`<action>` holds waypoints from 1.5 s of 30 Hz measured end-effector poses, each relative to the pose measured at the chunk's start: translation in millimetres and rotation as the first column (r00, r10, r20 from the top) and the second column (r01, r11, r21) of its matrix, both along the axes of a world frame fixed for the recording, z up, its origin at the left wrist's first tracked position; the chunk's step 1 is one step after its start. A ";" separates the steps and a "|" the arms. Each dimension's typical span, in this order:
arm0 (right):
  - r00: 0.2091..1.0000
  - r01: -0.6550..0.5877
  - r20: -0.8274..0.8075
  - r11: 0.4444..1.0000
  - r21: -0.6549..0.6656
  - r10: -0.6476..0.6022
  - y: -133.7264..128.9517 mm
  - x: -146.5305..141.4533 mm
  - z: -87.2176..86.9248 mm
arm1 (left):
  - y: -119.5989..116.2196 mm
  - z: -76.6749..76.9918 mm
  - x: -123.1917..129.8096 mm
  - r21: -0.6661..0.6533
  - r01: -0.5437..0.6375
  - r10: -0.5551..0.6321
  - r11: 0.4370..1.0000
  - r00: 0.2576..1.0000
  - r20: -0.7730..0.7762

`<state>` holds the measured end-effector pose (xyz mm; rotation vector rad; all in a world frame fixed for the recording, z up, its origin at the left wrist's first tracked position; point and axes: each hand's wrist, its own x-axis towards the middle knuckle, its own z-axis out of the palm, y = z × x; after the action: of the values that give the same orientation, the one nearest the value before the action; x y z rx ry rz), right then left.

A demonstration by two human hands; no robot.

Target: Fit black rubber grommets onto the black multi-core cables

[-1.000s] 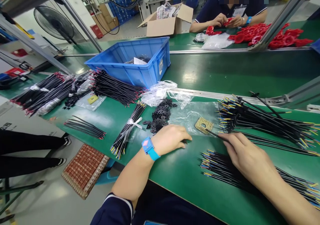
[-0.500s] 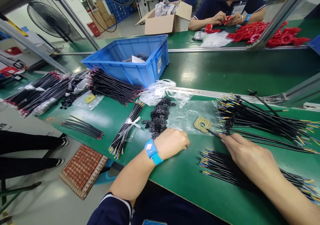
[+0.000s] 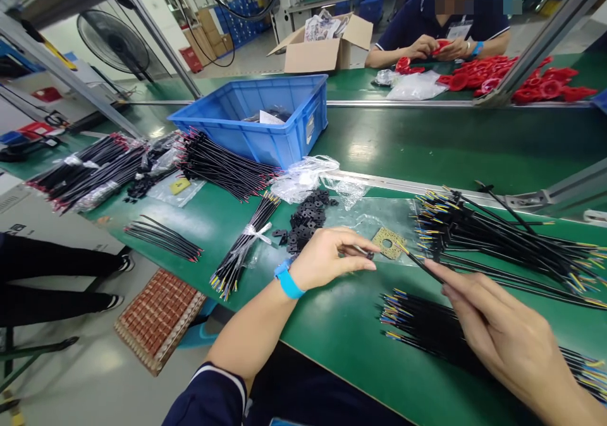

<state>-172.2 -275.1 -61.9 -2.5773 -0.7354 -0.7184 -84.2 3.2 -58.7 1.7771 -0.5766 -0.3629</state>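
Green bench (image 3: 351, 325): left hand (image 3: 327, 258) pinches one clip (image 3: 366, 253); right hand (image 3: 497, 331) one cable (image 3: 417, 263).

On the table (image 3: 360, 325), a pile of small clips (image 3: 306, 220) lies behind the left hand (image 3: 327, 258). Right of that hand sits a flat plate (image 3: 389, 243), and right again a heap of cables (image 3: 497, 233). A second heap of cables (image 3: 427, 328) lies under the right hand (image 3: 502, 337). A crate (image 3: 256, 119) stands behind the clips, a tied bundle (image 3: 244, 243) to their left.
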 end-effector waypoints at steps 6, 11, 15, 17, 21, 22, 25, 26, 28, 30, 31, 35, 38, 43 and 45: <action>0.983 0.052 0.179 0.992 -0.115 -0.031 2.8 -11.3 -3.2 | -14.9 -5.9 -5.1 -0.432 -0.221 -0.024 0.874 0.870 -0.493; 0.963 0.069 0.270 0.986 -0.154 -0.025 8.2 -13.1 0.2 | -20.9 -7.6 -6.8 -0.449 -0.268 -0.026 0.852 0.836 -0.548; 0.969 0.037 0.246 0.985 -0.167 0.005 7.5 -13.1 1.0 | -20.9 -6.9 -7.7 -0.423 -0.282 0.004 0.861 0.836 -0.549; 0.972 0.022 0.236 0.982 -0.187 0.024 5.4 -13.9 0.3 | -20.6 -6.5 -8.0 -0.407 -0.291 0.032 0.866 0.844 -0.536; 0.974 0.011 0.224 0.976 -0.216 0.038 2.2 -17.0 2.0 | -20.1 -3.8 -7.9 -0.394 -0.271 0.070 0.878 0.887 -0.456; 0.975 0.012 0.218 0.975 -0.221 0.037 1.9 -17.8 3.1 | -19.9 -2.7 -7.7 -0.394 -0.255 0.073 0.883 0.903 -0.423; 0.979 0.019 0.201 0.979 -0.204 0.023 1.4 -18.2 6.5 | -18.6 -0.4 -6.8 -0.375 -0.198 0.085 0.906 0.951 -0.297; 0.981 0.014 0.190 0.982 -0.188 0.023 1.4 -17.6 7.4 | -18.1 -0.3 -6.6 -0.368 -0.175 0.083 0.913 0.964 -0.251; 0.987 -0.002 0.159 0.989 -0.149 0.026 1.1 -15.7 8.6 | -17.0 -1.2 -6.5 -0.362 -0.121 0.061 0.924 0.983 -0.174; 0.992 -0.023 0.118 0.991 -0.129 0.039 0.2 -14.1 9.1 | -16.3 -3.0 -6.9 -0.369 -0.080 0.033 0.926 0.991 -0.132; 0.993 -0.029 0.106 0.991 -0.132 0.043 -0.6 -13.8 9.1 | -16.0 -3.9 -7.2 -0.371 -0.065 0.023 0.926 0.993 -0.119; 0.987 0.018 0.160 0.980 -0.196 0.014 -4.1 -17.0 8.1 | -15.8 -6.1 -8.8 -0.344 -0.059 0.057 0.937 0.998 -0.015; 0.981 0.036 0.195 0.970 -0.240 0.012 -3.5 -20.0 8.0 | -17.3 -7.2 -11.3 -0.237 -0.094 0.128 0.967 0.983 0.130; 0.976 0.022 0.217 0.981 -0.191 0.021 1.7 -18.5 6.4 | -23.9 -10.6 -16.7 -0.084 -0.064 0.084 0.994 0.961 0.263; 0.973 0.043 0.231 0.987 -0.156 -0.006 0.8 -17.7 4.3 | -26.2 -11.3 -17.8 -0.133 -0.045 0.070 0.990 0.979 0.190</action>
<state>-189.9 -274.3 -57.6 -2.6787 -0.8650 -1.0176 -101.9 -22.9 -70.0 1.7116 -0.6694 -0.1101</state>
